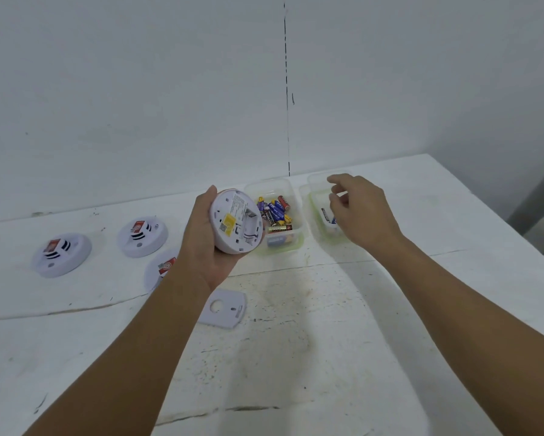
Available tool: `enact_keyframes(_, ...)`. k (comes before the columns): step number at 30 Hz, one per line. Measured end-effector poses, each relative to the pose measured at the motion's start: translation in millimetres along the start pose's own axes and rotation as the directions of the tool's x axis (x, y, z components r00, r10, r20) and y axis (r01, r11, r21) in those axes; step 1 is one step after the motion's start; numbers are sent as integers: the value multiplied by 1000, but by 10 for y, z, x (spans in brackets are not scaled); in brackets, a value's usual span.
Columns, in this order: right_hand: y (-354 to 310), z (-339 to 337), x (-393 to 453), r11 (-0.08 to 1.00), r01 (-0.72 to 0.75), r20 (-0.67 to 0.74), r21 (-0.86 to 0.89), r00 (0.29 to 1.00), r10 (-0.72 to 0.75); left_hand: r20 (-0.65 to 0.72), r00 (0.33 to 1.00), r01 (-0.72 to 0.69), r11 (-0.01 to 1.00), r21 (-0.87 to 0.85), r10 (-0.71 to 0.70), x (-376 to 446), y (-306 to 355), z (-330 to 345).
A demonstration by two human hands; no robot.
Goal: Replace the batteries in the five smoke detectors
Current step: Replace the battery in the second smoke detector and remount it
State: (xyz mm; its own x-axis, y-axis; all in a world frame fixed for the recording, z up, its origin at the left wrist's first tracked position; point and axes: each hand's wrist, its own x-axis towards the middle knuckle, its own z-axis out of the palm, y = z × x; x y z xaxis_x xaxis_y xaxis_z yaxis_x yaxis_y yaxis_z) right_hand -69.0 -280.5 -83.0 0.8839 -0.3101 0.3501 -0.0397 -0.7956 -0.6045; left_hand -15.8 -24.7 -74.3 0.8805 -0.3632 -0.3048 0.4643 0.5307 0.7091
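A white bench (295,357) lay bare nearest. A backplate (225,308) lay beyond. The left hand (206,237) gripped an opened smoke detector (236,222). The right hand (363,212), fingers loosely curled and empty, hovered over the right tub (319,212), beside the battery tub (292,243). Three detectors (61,253) sat left.

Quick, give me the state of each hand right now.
Left hand: grips a smoke detector, its back facing up.
Right hand: open, fingers loosely curled, holding nothing, above the right container.

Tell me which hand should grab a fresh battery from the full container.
Probably the right hand: it is free and hovers beside the full container, while the left hand holds the opened smoke detector.
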Motion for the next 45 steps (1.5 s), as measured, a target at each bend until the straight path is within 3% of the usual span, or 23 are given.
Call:
enact_keyframes(8,-475,384,164,990,144,191,10,971,-143,-66,998,-12,1000,5,12,-26,107,-104)
enact_keyframes(15,-693,653,339,965,171,443,-200,894,-67,-116,993,24,999,24,-21,15,137,-170)
enact_keyframes(22,-784,783,492,854,291,558,-432,830,-1,-131,990,59,998,21,-56,112,150,-226)
enact_keyframes(27,-768,899,546,808,316,588,-498,808,46,-137,988,80,997,21,-76,149,129,-235)
enact_keyframes(39,-820,866,581,838,322,651,-441,758,52,-166,983,74,997,1,-73,83,143,-234)
enact_keyframes(45,-799,892,499,931,157,538,-330,842,48,-153,987,52,999,12,-49,-10,182,-249)
